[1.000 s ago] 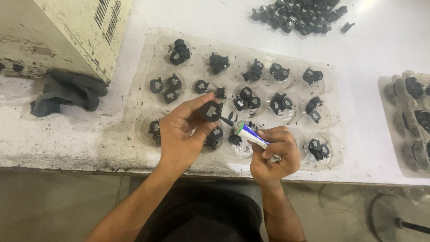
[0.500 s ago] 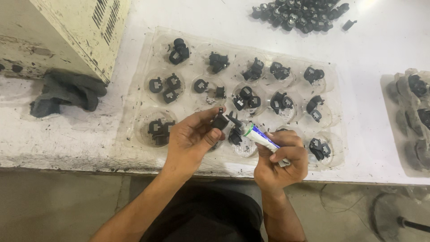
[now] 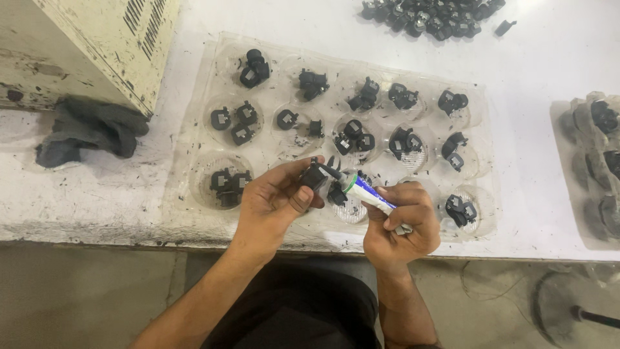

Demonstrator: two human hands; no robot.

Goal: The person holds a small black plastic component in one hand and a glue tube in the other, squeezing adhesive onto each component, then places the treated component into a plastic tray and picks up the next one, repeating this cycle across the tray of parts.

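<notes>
The left hand [image 3: 274,200] is pinching a small black part [image 3: 314,174] above the near edge of the clear tray [image 3: 194,139], while the right hand [image 3: 400,223] is gripping a small tube [image 3: 365,192], its tip touching the part, over the white surface [image 3: 555,58]

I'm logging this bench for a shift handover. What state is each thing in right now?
Left hand: grip closed on small black part.
Right hand: grip closed on small tube, nozzle at the part.
Clear blister tray: flat on the bench, pockets holding black parts.
Grey cloth: crumpled.
Loose black parts: piled.
</notes>
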